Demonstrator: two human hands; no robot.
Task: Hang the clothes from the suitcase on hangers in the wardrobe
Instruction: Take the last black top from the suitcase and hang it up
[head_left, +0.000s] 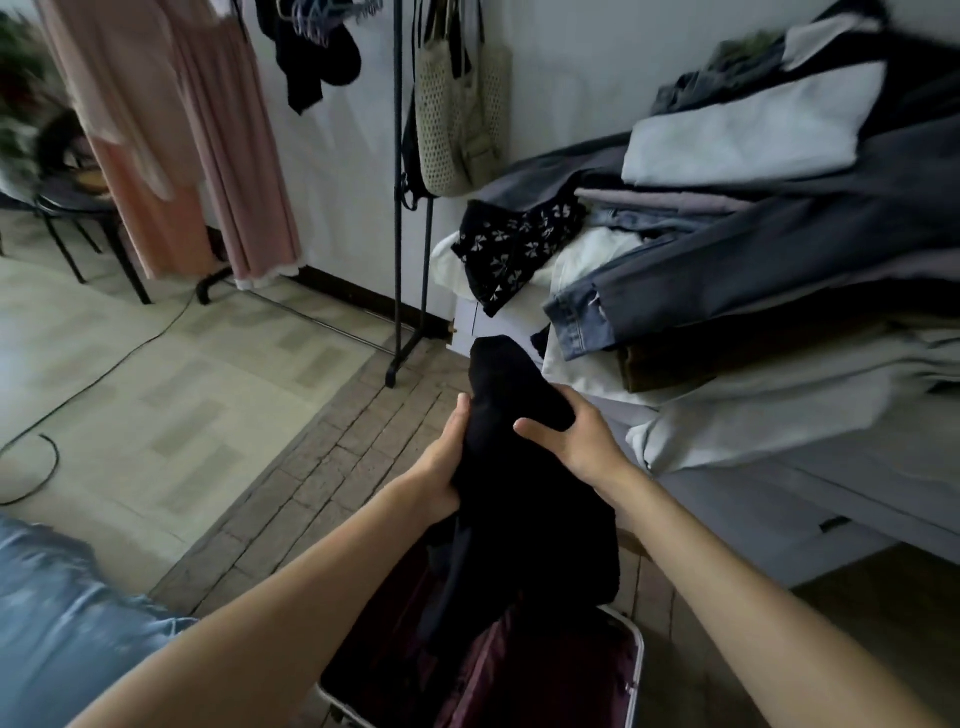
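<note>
Two bare forearms reach forward from the bottom edge of the view, and between them, just below, the open suitcase (519, 670) shows its maroon lining and pale rim. The black garment (519, 467) hangs from both hands above that open case, its lower folds trailing down into it — judged from this, it is being lifted clear so it can be carried to a hanger. The left hand (441, 467) grips the cloth from the left side, fingers wrapped into the fabric and thumb pointing up along it; the right hand (576, 431) clasps the upper bunch from the right, fingers curled round the far side and thumb pressed across the front. Both wrists are held roughly level and close together, which keeps the bundle gathered instead of letting it spread. Ahead stands the clothes rail (397, 208), its black upright rising from a foot on the floor, with a pink dress (208, 130) already hung toward the left end and a woven bag (457, 119) hanging by the upright. Hangers near the top edge are blurred, so a free one cannot be made out. To the right, a heap of folded clothes (753, 218) lies along the bed (779, 493) — probably waiting their turn.
</note>
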